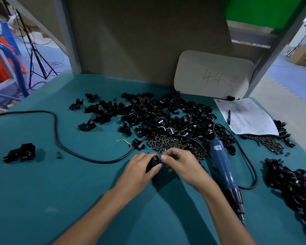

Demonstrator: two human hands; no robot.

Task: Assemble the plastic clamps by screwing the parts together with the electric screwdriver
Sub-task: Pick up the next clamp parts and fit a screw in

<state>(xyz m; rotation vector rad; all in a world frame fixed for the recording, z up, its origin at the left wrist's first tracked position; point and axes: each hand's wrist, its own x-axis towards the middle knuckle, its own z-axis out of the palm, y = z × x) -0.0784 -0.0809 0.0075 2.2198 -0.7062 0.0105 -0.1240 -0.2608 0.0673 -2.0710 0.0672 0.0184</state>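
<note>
Clamp part: black plastic, held low over the teal table, between both hands and just in front of the screw heap.
Left hand: wrapped round the clamp part from the left, thumb on top, fingers curled beneath.
Right hand: fingers bunched, thumb tip touching the clamp part's right end; cannot tell whether pinching a screw, the part itself or nothing.
Electric screwdriver: blue body, lying flat on the table just right of the right hand, touched by neither hand, dark end toward the near edge.
Screw heap: small dark screws, spread just beyond the hands.
Loose parts pile: many black pieces, heaped behind the screws across the middle of the table.
Cable: black, winding from the left edge toward the screw heap.
Single black assembly: alone at the far left, well apart from the hands.
Black cluster: piled at the right edge.
Paper sheet: printed form at the back right, pen lying on it.
Card: pale, marked "44", leaning against the back board.
</note>
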